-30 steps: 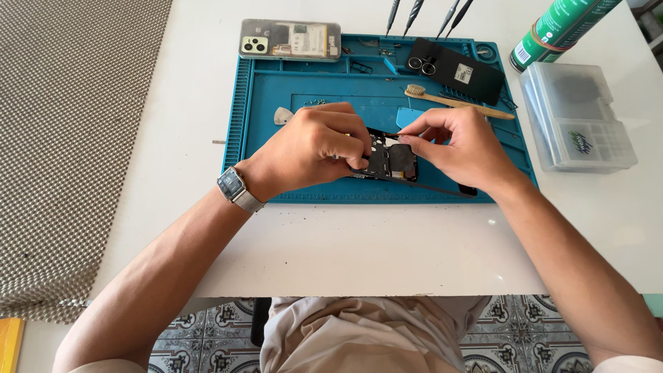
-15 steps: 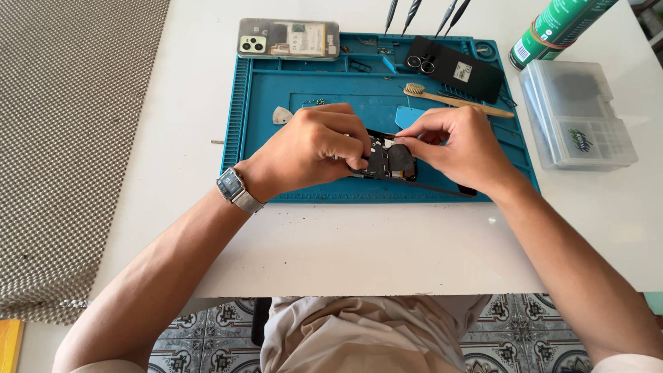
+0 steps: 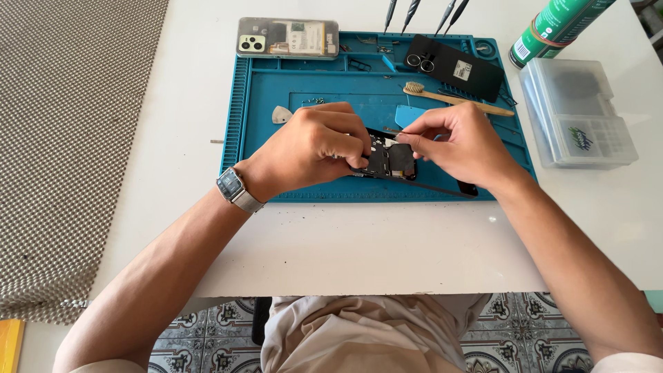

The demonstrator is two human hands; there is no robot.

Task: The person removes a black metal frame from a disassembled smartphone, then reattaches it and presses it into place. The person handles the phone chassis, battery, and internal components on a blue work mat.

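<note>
Ideally: left hand (image 3: 314,141) clamps opened phone (image 3: 390,160) steady on blue mat (image 3: 304,103); right hand (image 3: 459,141) pinches small part, lifting gently.

My left hand (image 3: 314,145) and right hand (image 3: 459,145) are bare, with no gloves or rings that I can see. On my left wrist I wear a watch (image 3: 231,185) with a square dark face and a silver metal band. Both forearms are uncovered. Pale sleeve edges show at the frame's bottom corners. I wear beige trousers (image 3: 359,335).
</note>
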